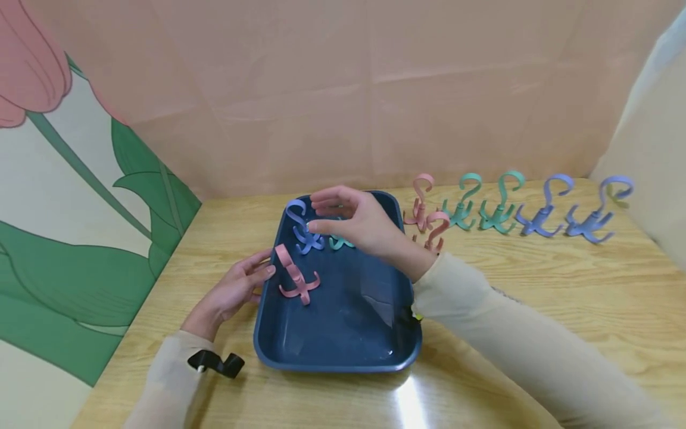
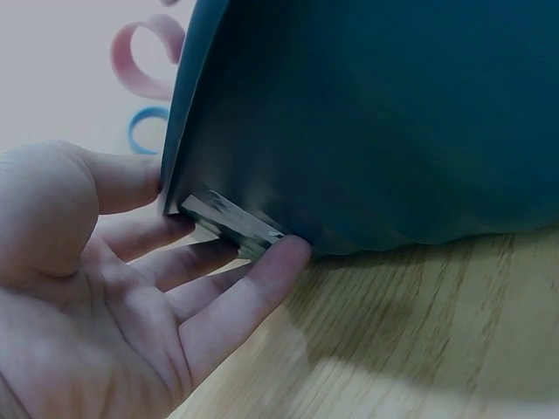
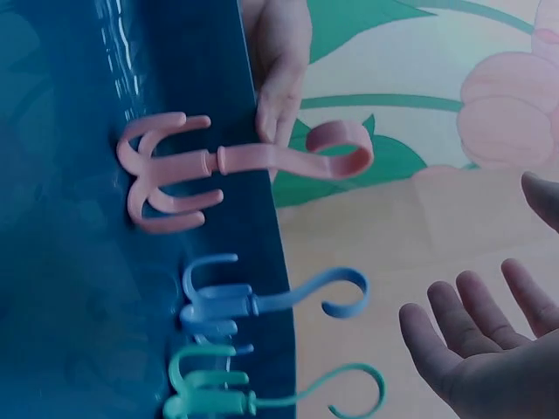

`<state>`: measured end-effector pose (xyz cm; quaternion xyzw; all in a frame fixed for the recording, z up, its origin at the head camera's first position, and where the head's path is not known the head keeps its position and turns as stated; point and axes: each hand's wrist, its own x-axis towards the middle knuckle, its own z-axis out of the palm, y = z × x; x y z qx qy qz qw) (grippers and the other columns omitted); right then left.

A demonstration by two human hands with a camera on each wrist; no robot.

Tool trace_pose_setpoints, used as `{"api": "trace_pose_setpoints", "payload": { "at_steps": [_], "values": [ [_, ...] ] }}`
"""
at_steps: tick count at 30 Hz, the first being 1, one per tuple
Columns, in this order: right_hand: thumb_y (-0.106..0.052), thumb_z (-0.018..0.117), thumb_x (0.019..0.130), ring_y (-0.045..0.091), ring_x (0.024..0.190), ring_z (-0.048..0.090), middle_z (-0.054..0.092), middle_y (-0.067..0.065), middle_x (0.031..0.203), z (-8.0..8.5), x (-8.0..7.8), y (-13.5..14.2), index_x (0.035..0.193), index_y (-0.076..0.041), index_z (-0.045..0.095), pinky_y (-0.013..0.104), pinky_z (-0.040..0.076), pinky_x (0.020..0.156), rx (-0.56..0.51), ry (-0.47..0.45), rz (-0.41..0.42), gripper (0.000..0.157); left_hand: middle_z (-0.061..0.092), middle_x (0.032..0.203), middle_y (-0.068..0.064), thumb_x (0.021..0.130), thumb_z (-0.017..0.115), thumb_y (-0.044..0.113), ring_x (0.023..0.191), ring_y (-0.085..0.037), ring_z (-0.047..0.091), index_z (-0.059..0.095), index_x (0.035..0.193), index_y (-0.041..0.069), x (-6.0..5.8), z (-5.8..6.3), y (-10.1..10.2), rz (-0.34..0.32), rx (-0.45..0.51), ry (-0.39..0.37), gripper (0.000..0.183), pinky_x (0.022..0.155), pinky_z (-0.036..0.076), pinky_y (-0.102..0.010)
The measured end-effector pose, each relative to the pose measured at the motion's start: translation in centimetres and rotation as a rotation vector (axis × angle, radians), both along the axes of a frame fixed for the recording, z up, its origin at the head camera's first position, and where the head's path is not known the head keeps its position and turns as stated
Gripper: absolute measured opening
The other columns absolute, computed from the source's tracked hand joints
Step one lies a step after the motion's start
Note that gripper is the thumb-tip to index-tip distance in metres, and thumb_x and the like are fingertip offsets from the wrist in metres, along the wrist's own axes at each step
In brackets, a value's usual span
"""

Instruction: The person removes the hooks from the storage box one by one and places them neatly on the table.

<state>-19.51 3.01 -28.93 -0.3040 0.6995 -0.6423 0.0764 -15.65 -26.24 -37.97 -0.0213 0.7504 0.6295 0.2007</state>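
Note:
A dark blue plastic bin [image 1: 343, 333] stands on the table. My left hand [image 1: 238, 292] grips its left side, thumb at the rim and fingers against the outer wall by a patterned label [image 2: 229, 220]. Inside, a pink rotating hanger hook [image 1: 299, 285] with several prongs leans on the left wall. Farther back are a blue hanger hook [image 3: 223, 301] and a green hanger hook [image 3: 210, 401]. Over the back of the bin, my right hand [image 1: 364, 223] hovers with fingers spread apart from the thumb, holding nothing. It partly hides the green hook in the head view.
Right of the bin stand more hanger hooks: a pink one [image 1: 420, 208], another pink one [image 1: 436, 232] partly behind my arm, two green [image 1: 498, 214] and two periwinkle blue [image 1: 541, 217]. A pinkish sheet [image 1: 375, 107] backs the table; a flower-patterned panel [image 1: 80, 238] is at left.

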Motion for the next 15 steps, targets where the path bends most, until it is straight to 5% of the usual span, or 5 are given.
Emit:
{"api": "trace_pose_setpoints", "payload": {
  "at_steps": [9,15],
  "values": [
    [-0.013,0.077,0.09,0.019,0.117,0.063,0.065,0.004,0.126,-1.4,-0.1,-2.8,0.132,-0.009,0.062,0.036,0.052,0.097,0.002,-0.067,0.06,0.044,0.039,0.156,-0.019,0.107,0.052,0.027,0.133,-0.042,0.049,0.027,0.16,0.014,0.0,-0.1,-0.2,-0.022,0.005,0.02,0.06,0.088,0.055,-0.052],
    [-0.013,0.078,0.09,0.032,0.121,0.06,0.064,0.012,0.128,-2.6,-0.4,-4.3,0.134,-0.005,0.061,0.035,0.052,0.096,0.027,-0.111,0.087,0.048,0.039,0.156,-0.019,0.107,0.05,0.026,0.134,-0.041,0.049,0.026,0.16,0.013,0.0,-0.1,-0.2,-0.034,0.011,0.02,0.059,0.089,0.055,-0.052]
  ]
}}
